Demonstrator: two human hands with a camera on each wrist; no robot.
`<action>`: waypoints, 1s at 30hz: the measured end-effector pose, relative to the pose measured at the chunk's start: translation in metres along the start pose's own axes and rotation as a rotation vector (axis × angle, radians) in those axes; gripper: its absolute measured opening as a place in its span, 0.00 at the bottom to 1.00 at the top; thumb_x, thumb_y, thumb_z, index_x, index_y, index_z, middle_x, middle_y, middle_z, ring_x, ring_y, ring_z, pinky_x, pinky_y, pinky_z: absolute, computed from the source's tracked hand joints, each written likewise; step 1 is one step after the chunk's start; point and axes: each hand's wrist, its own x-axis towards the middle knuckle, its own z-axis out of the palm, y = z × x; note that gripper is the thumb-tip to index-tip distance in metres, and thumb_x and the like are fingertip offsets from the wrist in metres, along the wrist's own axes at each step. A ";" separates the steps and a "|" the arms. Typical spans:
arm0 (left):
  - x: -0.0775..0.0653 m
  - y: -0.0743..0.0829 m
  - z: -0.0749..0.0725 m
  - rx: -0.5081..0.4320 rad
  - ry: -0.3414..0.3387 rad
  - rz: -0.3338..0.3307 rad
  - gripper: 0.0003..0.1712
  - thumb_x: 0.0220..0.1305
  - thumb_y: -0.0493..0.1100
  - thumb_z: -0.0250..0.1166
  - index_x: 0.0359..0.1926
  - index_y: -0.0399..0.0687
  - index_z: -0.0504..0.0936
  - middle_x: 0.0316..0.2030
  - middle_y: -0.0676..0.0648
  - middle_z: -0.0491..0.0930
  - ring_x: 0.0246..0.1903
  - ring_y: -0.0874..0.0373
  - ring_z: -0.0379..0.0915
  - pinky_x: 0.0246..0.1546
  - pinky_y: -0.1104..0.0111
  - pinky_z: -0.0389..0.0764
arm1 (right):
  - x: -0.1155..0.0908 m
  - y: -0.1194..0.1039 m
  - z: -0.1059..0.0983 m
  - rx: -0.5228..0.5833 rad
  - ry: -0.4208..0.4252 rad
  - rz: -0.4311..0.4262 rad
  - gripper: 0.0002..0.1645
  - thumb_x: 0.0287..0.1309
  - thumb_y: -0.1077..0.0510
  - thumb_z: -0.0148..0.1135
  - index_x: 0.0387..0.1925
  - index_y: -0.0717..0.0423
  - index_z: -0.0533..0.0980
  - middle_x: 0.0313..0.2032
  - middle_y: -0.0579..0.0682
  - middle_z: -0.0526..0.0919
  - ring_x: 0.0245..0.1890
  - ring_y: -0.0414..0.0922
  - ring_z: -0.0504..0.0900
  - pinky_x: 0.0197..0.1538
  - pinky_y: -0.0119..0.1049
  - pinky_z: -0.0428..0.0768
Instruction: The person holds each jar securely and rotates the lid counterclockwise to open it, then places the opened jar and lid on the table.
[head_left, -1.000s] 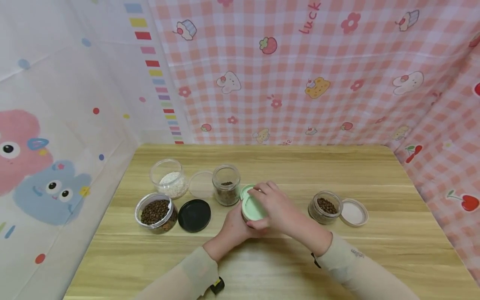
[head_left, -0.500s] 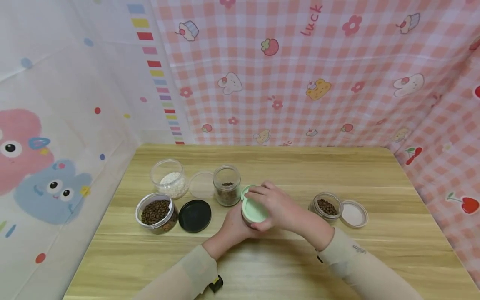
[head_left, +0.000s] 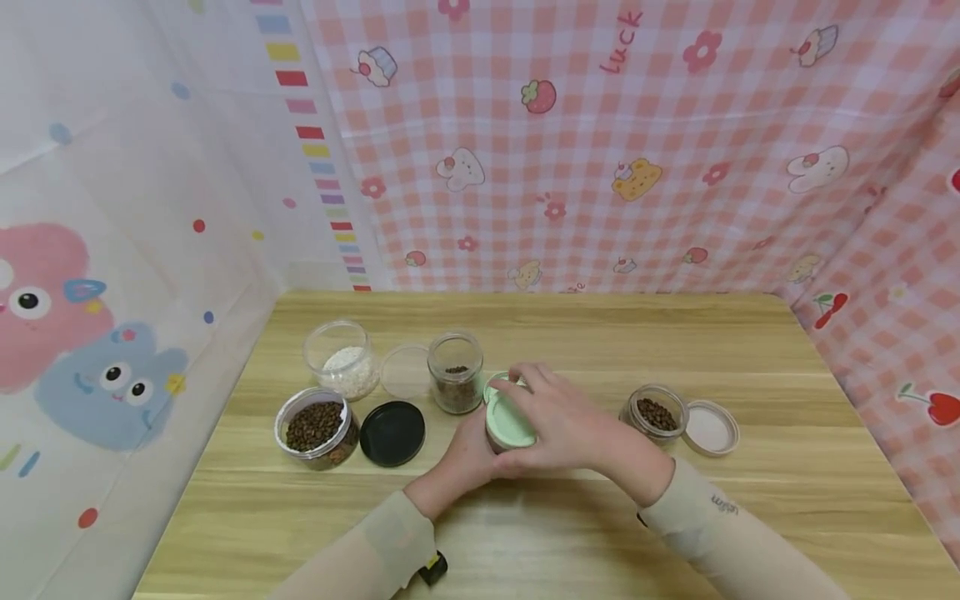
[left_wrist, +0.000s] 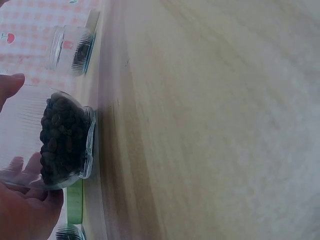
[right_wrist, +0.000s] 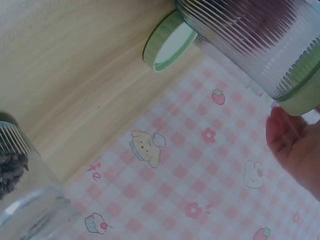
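A clear ribbed jar [right_wrist: 245,45] part filled with dark beans [left_wrist: 62,140] stands on the table in the middle of the head view. My left hand [head_left: 461,458] grips its side. My right hand [head_left: 558,417] holds the green lid [head_left: 510,421] on its top, fingers on the far rim and thumb on the near side. In the right wrist view the right hand's curled fingers [right_wrist: 285,132] show beside that lid. A second green lid [right_wrist: 170,42] lies on the table behind the jar. The palms are hidden.
On the left stand a jar of white grains [head_left: 348,371], a jar of coffee beans [head_left: 315,429], a black lid [head_left: 392,433], a clear lid [head_left: 406,372] and a taller glass jar [head_left: 455,375]. Rightward are a small bean jar [head_left: 655,414] and a white lid [head_left: 710,428].
My right hand has turned slightly on the green lid, its fingers and thumb shifting along the rim. My left hand keeps its hold on the jar, which stays in place.
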 end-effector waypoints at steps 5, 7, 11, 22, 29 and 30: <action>0.000 0.000 0.002 -0.024 -0.010 0.004 0.57 0.31 0.51 0.81 0.65 0.51 0.63 0.54 0.52 0.75 0.52 0.59 0.73 0.55 0.65 0.74 | 0.001 -0.002 0.000 -0.063 0.051 0.046 0.46 0.48 0.26 0.57 0.58 0.53 0.71 0.47 0.49 0.70 0.45 0.44 0.69 0.46 0.39 0.76; 0.001 -0.001 0.002 -0.010 -0.005 0.004 0.58 0.31 0.50 0.81 0.66 0.50 0.62 0.55 0.51 0.74 0.53 0.59 0.72 0.56 0.65 0.74 | 0.002 -0.003 -0.001 -0.048 0.028 0.046 0.42 0.47 0.30 0.60 0.58 0.49 0.72 0.49 0.47 0.70 0.47 0.43 0.69 0.45 0.37 0.76; 0.001 -0.002 0.002 0.034 0.000 0.015 0.55 0.33 0.48 0.79 0.65 0.45 0.63 0.54 0.48 0.75 0.52 0.56 0.72 0.55 0.62 0.73 | 0.004 -0.004 -0.003 -0.004 -0.034 -0.007 0.42 0.39 0.38 0.64 0.61 0.41 0.70 0.57 0.45 0.68 0.56 0.44 0.67 0.50 0.38 0.75; 0.000 -0.003 0.002 -0.022 -0.011 -0.007 0.58 0.32 0.50 0.80 0.66 0.49 0.61 0.55 0.50 0.74 0.53 0.58 0.71 0.57 0.63 0.73 | 0.003 -0.008 -0.005 -0.015 -0.043 0.036 0.41 0.43 0.35 0.67 0.60 0.43 0.70 0.54 0.47 0.69 0.53 0.45 0.68 0.49 0.39 0.76; 0.000 -0.004 0.002 -0.003 0.010 0.011 0.54 0.33 0.50 0.80 0.64 0.47 0.65 0.54 0.49 0.76 0.53 0.57 0.72 0.57 0.61 0.72 | 0.002 -0.008 -0.003 0.029 -0.049 0.064 0.54 0.37 0.32 0.71 0.66 0.46 0.63 0.61 0.54 0.64 0.58 0.50 0.66 0.54 0.45 0.74; 0.000 -0.004 0.003 -0.012 0.012 0.005 0.55 0.32 0.51 0.81 0.64 0.48 0.64 0.54 0.50 0.76 0.53 0.58 0.72 0.57 0.62 0.72 | 0.002 -0.008 -0.002 0.025 -0.034 0.081 0.54 0.38 0.32 0.71 0.65 0.49 0.64 0.59 0.55 0.65 0.56 0.51 0.68 0.54 0.45 0.74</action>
